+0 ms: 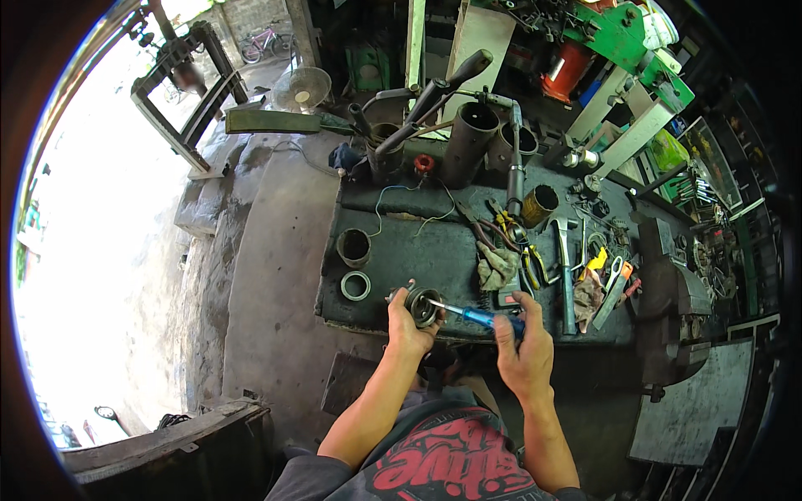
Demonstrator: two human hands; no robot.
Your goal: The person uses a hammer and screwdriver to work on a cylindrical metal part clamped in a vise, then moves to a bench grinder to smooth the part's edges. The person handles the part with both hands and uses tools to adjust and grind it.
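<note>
My left hand grips a round, hollow metal part above the near edge of the bench. In my right hand is a screwdriver with a blue handle. Its shaft points left, and the tip meets the open face of the metal part; how deep it sits I cannot tell. Left of my left hand, a pale metal ring lies flat on the bench. Just behind that ring stands a short metal cylinder. A crumpled work glove lies beyond my right hand.
Pliers, a hammer and a handsaw lie to the right on the dark bench. Tall metal tubes with tools in them stand at the back. A large bench vise is at the right end.
</note>
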